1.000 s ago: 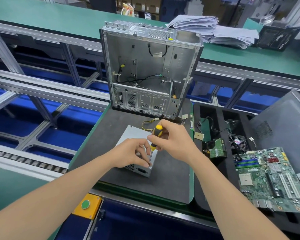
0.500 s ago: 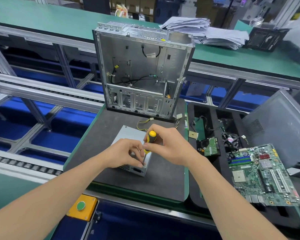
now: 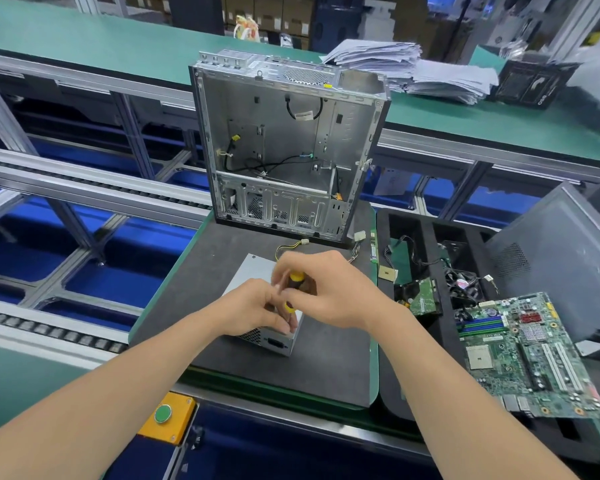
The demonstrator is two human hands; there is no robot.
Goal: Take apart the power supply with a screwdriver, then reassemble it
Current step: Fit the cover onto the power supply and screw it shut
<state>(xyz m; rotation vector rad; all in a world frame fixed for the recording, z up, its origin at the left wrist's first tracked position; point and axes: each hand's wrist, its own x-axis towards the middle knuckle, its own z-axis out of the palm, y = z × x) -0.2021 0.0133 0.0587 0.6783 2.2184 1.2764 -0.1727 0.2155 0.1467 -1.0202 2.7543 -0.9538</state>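
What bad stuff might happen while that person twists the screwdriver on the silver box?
1. The right hand grips the screwdriver over the power supply, and the left hand has its fingers curled right beside the shaft; a slip might jab them.
2. The tip is hidden, so it may sit badly and chew up the screw head.
3. A loosened screw might roll off the mat and get lost.
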